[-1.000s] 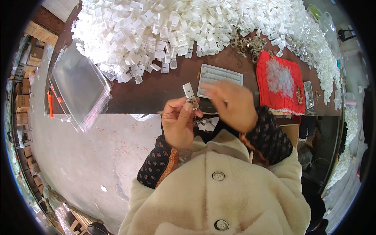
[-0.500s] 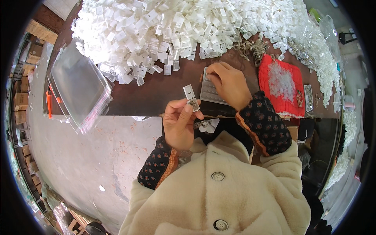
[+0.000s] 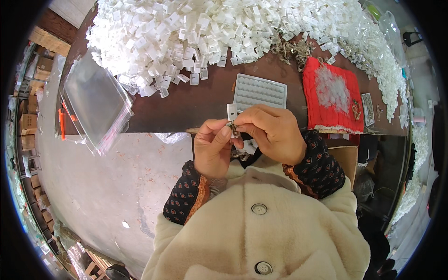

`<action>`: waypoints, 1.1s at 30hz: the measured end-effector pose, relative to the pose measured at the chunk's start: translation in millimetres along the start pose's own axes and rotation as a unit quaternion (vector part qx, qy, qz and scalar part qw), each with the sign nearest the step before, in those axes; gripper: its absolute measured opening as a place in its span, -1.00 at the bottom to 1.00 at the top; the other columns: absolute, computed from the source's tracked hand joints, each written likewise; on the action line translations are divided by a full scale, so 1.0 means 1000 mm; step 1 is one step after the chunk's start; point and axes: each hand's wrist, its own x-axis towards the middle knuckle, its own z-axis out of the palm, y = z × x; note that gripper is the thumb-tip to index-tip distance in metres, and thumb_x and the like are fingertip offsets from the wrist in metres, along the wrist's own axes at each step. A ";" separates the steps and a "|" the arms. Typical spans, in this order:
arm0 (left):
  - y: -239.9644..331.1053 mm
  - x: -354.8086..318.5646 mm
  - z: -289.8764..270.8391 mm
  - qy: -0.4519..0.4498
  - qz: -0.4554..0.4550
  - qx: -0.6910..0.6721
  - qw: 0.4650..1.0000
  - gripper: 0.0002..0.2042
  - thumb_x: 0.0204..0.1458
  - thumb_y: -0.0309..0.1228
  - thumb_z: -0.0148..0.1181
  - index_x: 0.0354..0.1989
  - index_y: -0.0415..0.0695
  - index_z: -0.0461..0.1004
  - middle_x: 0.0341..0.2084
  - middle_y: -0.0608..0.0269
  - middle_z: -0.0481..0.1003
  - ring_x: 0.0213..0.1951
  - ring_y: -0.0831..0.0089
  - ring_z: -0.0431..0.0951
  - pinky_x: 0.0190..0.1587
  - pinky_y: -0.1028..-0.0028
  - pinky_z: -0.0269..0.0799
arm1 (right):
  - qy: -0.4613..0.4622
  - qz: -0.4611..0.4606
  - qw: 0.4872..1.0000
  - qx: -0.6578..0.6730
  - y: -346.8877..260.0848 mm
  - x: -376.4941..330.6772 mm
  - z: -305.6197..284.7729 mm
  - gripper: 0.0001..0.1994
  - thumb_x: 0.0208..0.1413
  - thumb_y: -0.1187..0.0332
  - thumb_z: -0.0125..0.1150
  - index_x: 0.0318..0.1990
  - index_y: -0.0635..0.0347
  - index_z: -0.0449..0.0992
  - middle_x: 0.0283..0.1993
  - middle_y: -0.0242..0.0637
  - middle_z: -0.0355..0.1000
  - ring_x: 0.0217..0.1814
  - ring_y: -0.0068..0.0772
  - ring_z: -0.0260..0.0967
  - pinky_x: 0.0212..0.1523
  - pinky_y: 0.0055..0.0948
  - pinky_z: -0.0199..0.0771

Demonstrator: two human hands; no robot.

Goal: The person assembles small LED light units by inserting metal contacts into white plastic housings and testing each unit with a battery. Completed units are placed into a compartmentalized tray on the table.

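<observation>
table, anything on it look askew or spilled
The clear plastic bags lie askew, one corner hanging past the front edge of the table. Small pale pieces lie loose on the red cloth, possibly just set out.

A dark brown table (image 3: pixel 182 107) curves across twelve o'clock. Grey floor (image 3: pixel 102 182), speckled reddish, spreads toward eight in bright light. Cardboard boxes (image 3: pixel 28 122) are stacked at nine; more floor shows near two.

Left hand (image 3: pixel 213 147) raised, thumb uppermost and fingers curled in a pinch; right hand (image 3: pixel 275 133) opposite, its fingertips just beside the left's (index and thumb drawn together, back of hand uppermost), left forearm (image 3: pixel 184 196) and right forearm (image 3: pixel 324 163) sleeved, angled inward.
</observation>
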 end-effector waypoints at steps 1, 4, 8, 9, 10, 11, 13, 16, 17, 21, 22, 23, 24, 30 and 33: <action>-0.001 -0.001 0.000 -0.001 -0.005 -0.007 1.000 -0.85 0.17 -0.55 0.11 -0.11 -0.12 0.48 -0.28 0.11 0.57 -0.37 0.39 0.56 -0.27 0.38 0.52 | -0.009 0.001 1.000 -0.008 -0.001 -0.002 -0.002 -0.81 -0.02 0.65 0.25 -0.22 0.26 0.52 -0.29 -0.15 0.50 -0.37 -0.21 0.51 -0.36 -0.42 0.51; -0.004 -0.005 0.004 0.022 0.009 0.015 1.000 -0.86 0.20 -0.48 0.06 -0.11 -0.16 0.46 -0.31 0.17 0.56 -0.39 0.42 0.55 -0.32 0.39 0.50 | 0.021 -0.051 0.998 -0.028 -0.007 -0.009 0.000 -0.77 -0.01 0.62 0.26 -0.16 0.28 0.53 -0.22 -0.10 0.50 -0.32 -0.15 0.51 -0.31 -0.41 0.53; -0.009 -0.008 0.009 0.062 0.023 0.009 0.998 -0.85 0.21 -0.46 0.06 -0.10 -0.18 0.46 -0.25 0.15 0.56 -0.38 0.46 0.54 -0.29 0.43 0.46 | 0.044 -0.070 0.994 -0.065 -0.012 -0.024 0.006 -0.74 0.05 0.54 0.25 -0.08 0.33 0.53 -0.12 -0.04 0.48 -0.22 -0.11 0.51 -0.20 -0.38 0.53; -0.010 -0.008 0.011 0.063 0.021 0.011 0.998 -0.84 0.21 -0.46 0.05 -0.09 -0.19 0.46 -0.24 0.13 0.56 -0.38 0.47 0.53 -0.29 0.45 0.44 | 0.053 -0.065 0.996 -0.038 -0.011 -0.026 0.005 -0.75 0.08 0.52 0.24 -0.06 0.34 0.52 -0.12 -0.07 0.48 -0.20 -0.17 0.50 -0.18 -0.39 0.52; -0.010 -0.008 0.012 0.065 0.014 0.019 0.998 -0.84 0.21 -0.45 0.05 -0.08 -0.19 0.46 -0.23 0.12 0.56 -0.39 0.48 0.52 -0.30 0.46 0.42 | 0.058 -0.058 0.996 -0.018 -0.010 -0.028 0.003 -0.75 0.11 0.50 0.22 -0.04 0.35 0.51 -0.11 -0.09 0.49 -0.19 -0.23 0.50 -0.16 -0.40 0.51; -0.010 -0.009 0.013 0.032 0.004 0.002 0.999 -0.85 0.20 -0.45 0.07 -0.10 -0.16 0.47 -0.24 0.12 0.56 -0.38 0.48 0.52 -0.29 0.45 0.43 | 0.078 -0.052 0.996 0.009 -0.009 -0.030 0.001 -0.75 0.14 0.48 0.20 -0.03 0.36 0.50 -0.10 -0.12 0.49 -0.17 -0.28 0.50 -0.14 -0.40 0.50; -0.010 -0.010 0.015 -0.025 -0.021 -0.028 0.999 -0.87 0.18 -0.46 0.11 -0.12 -0.10 0.49 -0.26 0.12 0.56 -0.36 0.48 0.53 -0.28 0.42 0.45 | 0.095 0.088 0.978 0.166 -0.004 -0.029 0.000 -0.73 0.18 0.44 0.19 0.01 0.35 0.48 -0.10 -0.20 0.48 -0.15 -0.40 0.47 -0.12 -0.43 0.49; -0.013 -0.012 0.021 -0.026 -0.066 -0.021 0.997 -0.86 0.18 -0.42 0.13 -0.12 -0.11 0.48 -0.27 0.11 0.56 -0.41 0.48 0.50 -0.31 0.41 0.42 | 0.070 0.228 0.909 0.343 0.002 -0.027 -0.004 -0.75 0.20 0.42 0.18 -0.02 0.36 0.46 -0.16 -0.29 0.47 -0.18 -0.58 0.42 -0.14 -0.52 0.46; -0.012 -0.012 0.023 -0.033 -0.085 -0.024 0.996 -0.85 0.18 -0.41 0.13 -0.12 -0.12 0.47 -0.28 0.10 0.55 -0.42 0.46 0.48 -0.31 0.41 0.40 | 0.055 0.239 0.887 0.391 0.003 -0.027 -0.004 -0.78 0.21 0.44 0.17 -0.05 0.37 0.46 -0.18 -0.28 0.47 -0.20 -0.59 0.42 -0.15 -0.54 0.45; -0.016 -0.013 0.030 0.008 -0.079 0.032 0.996 -0.86 0.19 -0.31 0.10 -0.20 -0.09 0.43 -0.40 0.20 0.50 -0.53 0.56 0.35 -0.39 0.49 0.28 | 0.113 0.157 0.934 0.300 -0.002 -0.035 0.000 -0.87 0.14 0.57 0.19 -0.16 0.38 0.48 -0.24 -0.26 0.49 -0.25 -0.59 0.43 -0.17 -0.55 0.45; -0.015 -0.014 0.031 0.005 -0.084 0.023 0.996 -0.86 0.19 -0.30 0.10 -0.21 -0.09 0.43 -0.42 0.23 0.49 -0.51 0.56 0.35 -0.38 0.50 0.28 | 0.136 0.110 0.957 0.230 -0.004 -0.037 0.001 -0.87 0.13 0.60 0.20 -0.17 0.37 0.48 -0.24 -0.25 0.50 -0.25 -0.58 0.44 -0.17 -0.54 0.46; -0.015 -0.014 0.032 0.015 -0.093 0.016 0.995 -0.86 0.19 -0.30 0.09 -0.22 -0.08 0.42 -0.45 0.27 0.47 -0.49 0.57 0.36 -0.36 0.50 0.28 | 0.140 0.063 0.963 0.223 -0.002 -0.037 0.001 -0.87 0.06 0.57 0.25 -0.22 0.28 0.55 -0.22 -0.21 0.54 -0.22 -0.49 0.51 -0.17 -0.51 0.49; -0.014 -0.015 0.032 0.004 -0.093 0.027 0.995 -0.87 0.19 -0.27 0.09 -0.23 -0.05 0.40 -0.49 0.34 0.42 -0.42 0.55 0.40 -0.32 0.50 0.31 | 0.126 0.056 0.956 0.260 -0.002 -0.039 0.001 -0.85 0.03 0.60 0.25 -0.22 0.28 0.56 -0.18 -0.18 0.53 -0.16 -0.40 0.50 -0.14 -0.46 0.49; -0.013 -0.019 0.031 -0.001 -0.146 -0.069 0.987 -0.72 0.21 -0.23 0.06 0.03 -0.02 0.33 -0.21 0.23 0.45 -0.18 0.38 0.50 -0.08 0.32 0.47 | 0.115 -0.097 0.967 0.208 0.005 -0.037 0.002 -0.77 -0.08 0.68 0.24 -0.22 0.31 0.56 -0.11 -0.13 0.48 -0.08 -0.26 0.46 -0.07 -0.39 0.45; -0.014 -0.018 0.031 0.075 -0.120 -0.023 0.990 -0.68 0.23 -0.17 0.02 0.06 -0.06 0.34 -0.20 0.25 0.44 -0.13 0.41 0.46 -0.06 0.36 0.43 | 0.136 -0.109 0.968 0.180 0.005 -0.036 0.006 -0.74 -0.13 0.72 0.20 -0.22 0.34 0.54 -0.12 -0.10 0.48 -0.10 -0.25 0.46 -0.08 -0.40 0.46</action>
